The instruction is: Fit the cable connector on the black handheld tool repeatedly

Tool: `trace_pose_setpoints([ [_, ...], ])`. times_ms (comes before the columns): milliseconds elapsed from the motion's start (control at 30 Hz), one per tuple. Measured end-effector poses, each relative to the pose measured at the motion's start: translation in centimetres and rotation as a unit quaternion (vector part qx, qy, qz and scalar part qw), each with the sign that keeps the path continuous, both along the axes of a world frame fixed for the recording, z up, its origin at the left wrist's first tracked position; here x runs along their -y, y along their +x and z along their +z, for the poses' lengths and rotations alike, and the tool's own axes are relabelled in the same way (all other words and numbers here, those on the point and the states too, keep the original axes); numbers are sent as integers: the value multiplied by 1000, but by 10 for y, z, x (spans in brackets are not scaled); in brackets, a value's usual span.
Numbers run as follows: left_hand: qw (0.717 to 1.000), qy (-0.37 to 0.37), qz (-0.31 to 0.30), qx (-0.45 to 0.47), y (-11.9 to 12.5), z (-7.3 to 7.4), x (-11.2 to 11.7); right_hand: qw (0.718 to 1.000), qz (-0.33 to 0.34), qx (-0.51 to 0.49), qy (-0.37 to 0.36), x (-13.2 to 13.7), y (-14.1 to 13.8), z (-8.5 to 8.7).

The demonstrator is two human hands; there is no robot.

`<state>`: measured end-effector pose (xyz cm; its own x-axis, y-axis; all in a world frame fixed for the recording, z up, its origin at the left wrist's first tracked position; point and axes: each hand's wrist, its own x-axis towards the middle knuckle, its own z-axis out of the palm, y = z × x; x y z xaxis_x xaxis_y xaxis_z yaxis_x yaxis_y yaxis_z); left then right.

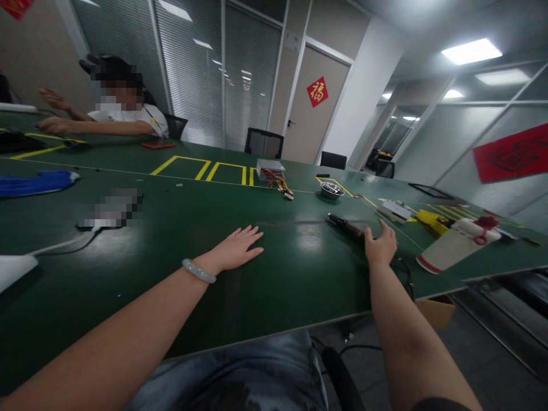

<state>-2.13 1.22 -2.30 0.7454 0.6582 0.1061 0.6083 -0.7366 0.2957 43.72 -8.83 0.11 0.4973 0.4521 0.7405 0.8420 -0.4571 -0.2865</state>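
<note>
My left hand (pixel 235 249) lies flat on the green tabletop (pixel 282 268), fingers spread, holding nothing; a pale bangle (pixel 199 271) circles that wrist. At the right, my right hand (pixel 381 244) is at the rear end of a dark electric screwdriver (pixel 345 224). Its thumb and fingers are apart, and the tool's near end is partly hidden behind the hand. Whether they touch I cannot tell. The screwdriver lies on the table with its tip pointing away to the left. A dark cord (pixel 409 279) hangs past the table edge beside my right forearm.
A metal power supply box (pixel 269 166) with coloured wires and a steel bowl (pixel 331 190) stand farther back. On the right are a white cup (pixel 454 248), a yellow object (pixel 430 221) and a white box (pixel 394 211). A phone (pixel 111 208) lies left. Another person (pixel 124 114) sits across.
</note>
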Motion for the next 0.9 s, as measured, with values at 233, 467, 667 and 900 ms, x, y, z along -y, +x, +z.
trace_pose_setpoints([
  [233, 1000, 10, -4, 1, 0, -3, -1, 978, -88, -27, -188, -19, 11, -19],
  [467, 1000, 12, -8, 0, 0, -4, -2, 967, -71, -97, -226, -22, 25, -17],
  [667, 1000, 12, -4, 3, 0, -1, 1, 970, -42, -64, -230, -15, 16, -12],
  [900, 999, 5, 16, 43, -1, 8, 7, 967, 131, 40, -213, -13, -71, 2],
])
